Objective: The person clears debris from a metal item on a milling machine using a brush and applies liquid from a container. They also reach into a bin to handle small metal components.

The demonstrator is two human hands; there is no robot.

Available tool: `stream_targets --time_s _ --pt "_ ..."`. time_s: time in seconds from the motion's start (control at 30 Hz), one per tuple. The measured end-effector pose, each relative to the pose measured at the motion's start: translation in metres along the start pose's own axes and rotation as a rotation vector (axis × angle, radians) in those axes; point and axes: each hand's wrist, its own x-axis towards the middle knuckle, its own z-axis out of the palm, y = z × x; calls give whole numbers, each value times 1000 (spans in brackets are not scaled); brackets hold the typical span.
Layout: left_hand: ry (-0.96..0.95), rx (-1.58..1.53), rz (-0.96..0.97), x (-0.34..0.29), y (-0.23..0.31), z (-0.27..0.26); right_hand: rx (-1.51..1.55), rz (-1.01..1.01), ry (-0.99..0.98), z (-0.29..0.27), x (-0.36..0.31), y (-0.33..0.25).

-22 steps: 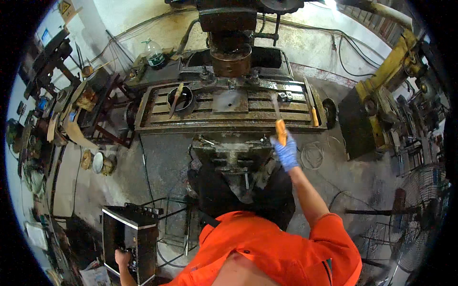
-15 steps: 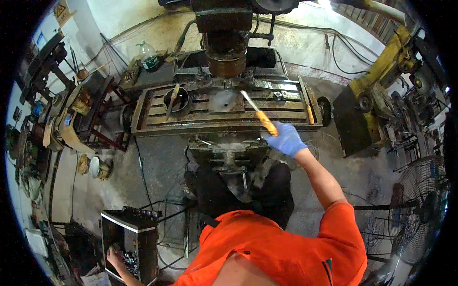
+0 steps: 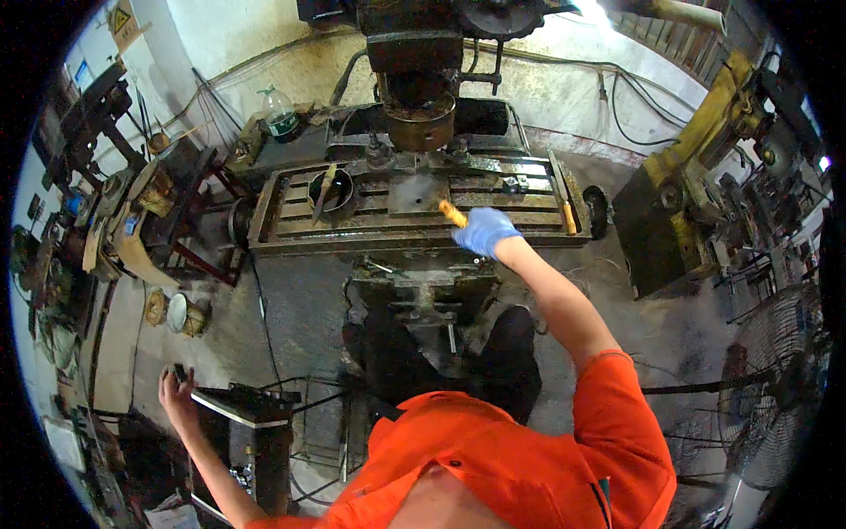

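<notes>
My right hand (image 3: 487, 234), in a blue glove, is closed round a yellow-handled tool (image 3: 452, 212) above the front of the machine table (image 3: 352, 231). Its metal shaft is hard to make out now. Just beyond lies a flat grey plate (image 3: 418, 199) with a small dark hole. Low on the left, my bare left hand (image 3: 177, 397) is raised beside the far end of a dark box (image 3: 270, 458). A small dark piece (image 3: 181, 372) shows at its fingers, too small to name. Small shiny metal parts (image 3: 241, 476) lie inside the box, partly hidden by my forearm.
A machine head (image 3: 421, 123) hangs over the table. On the table are a dark bowl (image 3: 339, 192) with a stick-like tool across it, a small metal block (image 3: 515, 184) and another yellow-handled tool (image 3: 569, 217). A standing fan (image 3: 762, 397) is at right, a bucket (image 3: 179, 312) at left.
My left hand has come up out of the box and moved away with a small dark piece. My right hand has shifted left with the tool, whose bright shaft showed plainly before.
</notes>
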Motion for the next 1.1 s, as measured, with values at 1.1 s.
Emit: stream_targets --time_s 1.1 --pt "-656 757 673 49 -28 583 352 88 250 89 -19 95"
